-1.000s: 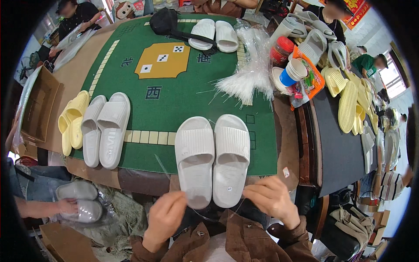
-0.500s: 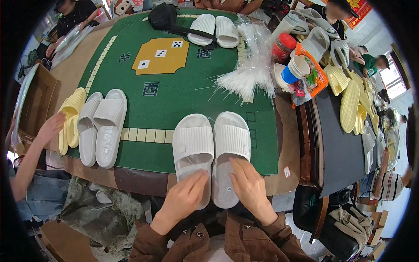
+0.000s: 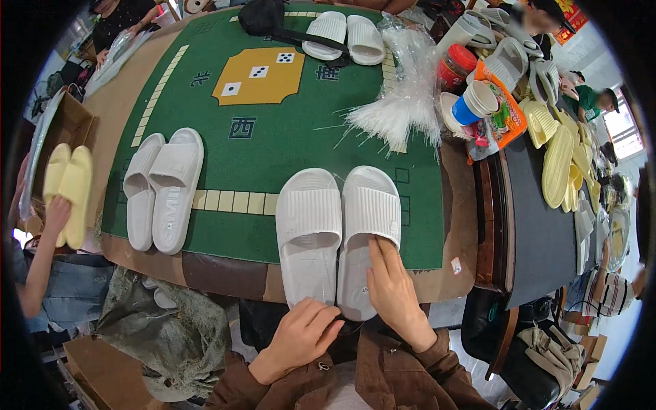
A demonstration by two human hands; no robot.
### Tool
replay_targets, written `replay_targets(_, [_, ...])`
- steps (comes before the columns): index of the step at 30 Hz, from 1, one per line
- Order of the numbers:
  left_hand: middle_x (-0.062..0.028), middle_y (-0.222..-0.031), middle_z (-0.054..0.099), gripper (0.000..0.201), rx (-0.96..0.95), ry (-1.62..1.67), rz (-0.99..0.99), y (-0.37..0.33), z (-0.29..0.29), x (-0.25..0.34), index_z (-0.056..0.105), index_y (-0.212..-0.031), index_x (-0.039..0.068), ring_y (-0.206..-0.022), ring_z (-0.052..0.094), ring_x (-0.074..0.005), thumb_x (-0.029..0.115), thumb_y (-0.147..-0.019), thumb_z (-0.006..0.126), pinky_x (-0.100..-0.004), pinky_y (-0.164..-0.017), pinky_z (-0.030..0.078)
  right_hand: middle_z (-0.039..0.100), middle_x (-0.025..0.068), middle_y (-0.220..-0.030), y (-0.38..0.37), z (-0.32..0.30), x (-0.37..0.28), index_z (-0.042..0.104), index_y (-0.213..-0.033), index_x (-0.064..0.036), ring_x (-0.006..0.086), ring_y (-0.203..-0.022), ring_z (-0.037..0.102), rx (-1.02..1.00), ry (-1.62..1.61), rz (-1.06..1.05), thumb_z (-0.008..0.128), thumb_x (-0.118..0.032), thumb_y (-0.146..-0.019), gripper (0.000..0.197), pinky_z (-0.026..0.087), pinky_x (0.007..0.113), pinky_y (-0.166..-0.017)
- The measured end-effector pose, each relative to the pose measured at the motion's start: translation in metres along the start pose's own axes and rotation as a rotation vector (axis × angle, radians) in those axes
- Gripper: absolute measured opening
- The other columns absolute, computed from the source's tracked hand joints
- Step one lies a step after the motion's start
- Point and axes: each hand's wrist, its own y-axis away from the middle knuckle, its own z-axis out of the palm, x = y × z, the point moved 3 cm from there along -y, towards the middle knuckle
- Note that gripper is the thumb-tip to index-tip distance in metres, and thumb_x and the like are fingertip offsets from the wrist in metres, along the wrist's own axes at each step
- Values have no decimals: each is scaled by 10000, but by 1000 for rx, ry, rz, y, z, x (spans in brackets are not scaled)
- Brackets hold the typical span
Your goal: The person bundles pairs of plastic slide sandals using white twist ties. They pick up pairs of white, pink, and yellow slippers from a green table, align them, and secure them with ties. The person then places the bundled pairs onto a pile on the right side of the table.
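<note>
moved: since the earlier frame, my left hand [image 3: 297, 338] has dropped back to the heels, my right hand [image 3: 395, 287] reaches further under a strap, and a co-worker's hand [image 3: 57, 210] has shifted yellow slippers [image 3: 75, 181] further out at nine o'clock.
white slippers: left slipper [image 3: 307, 263] and right slipper [image 3: 372, 210] lie side by side at six o'clock, toes toward twelve, over the table edge.
left fingers: bent together by the left heel; i cannot tell what they pinch.
right fingers: straight, inside the right slipper; grip unclear.
handling: i judge it best to hold both heels level and press the strap gently.
heel sticker [image 3: 365, 290]: small, white, printed, on the right insole.
nine o'clock pair [image 3: 179, 160]: raised lettering on one insole, plus a sticker.
green mat [image 3: 273, 152]: large dark characters at ten, eleven and twelve; printed dice faces between.
</note>
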Motion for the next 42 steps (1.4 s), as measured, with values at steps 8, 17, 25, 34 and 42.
replay_targets(8, [-216,-1118,570,556,120,-392,14,-33,-3,-25,524,-1249,-56,-985,574,-384,200,-806,741,-447,-849,471,460,304,-1220,-14,11,-6,412,-1286,137,473,-1101,492,108,11,-33,574,-4,-847,488,409,505,-974])
replay_targets(17, [-301,-1187,508,876,-71,-190,-131,-74,7,-48,401,-1313,-118,-1051,526,-468,494,-783,738,-488,-888,444,561,323,-935,-36,40,19,515,-1011,88,504,-866,557,45,-72,112,589,-68,-810,266,456,560,-781])
replay_targets(25, [-271,-1017,559,570,-52,-218,-149,-74,15,-62,480,-1187,-83,-885,573,-460,335,-865,694,-483,-734,479,561,343,-940,-40,36,21,493,-1060,112,529,-859,542,-10,-224,148,551,-27,-804,297,442,577,-784])
replay_targets(34, [-229,-896,583,318,176,-408,-103,-81,33,-56,552,-997,-55,-772,594,-415,230,-885,637,-481,-666,474,498,337,-1148,-29,25,5,464,-1236,76,509,-1005,490,58,-207,16,532,35,-809,434,411,548,-895])
replay_targets(42, [-211,-859,596,322,198,-446,-187,-74,41,-63,584,-936,-30,-766,597,-398,280,-856,625,-507,-676,454,649,201,-1099,-13,-41,0,647,-1079,46,307,-929,667,40,-472,137,618,51,-826,254,534,366,-779])
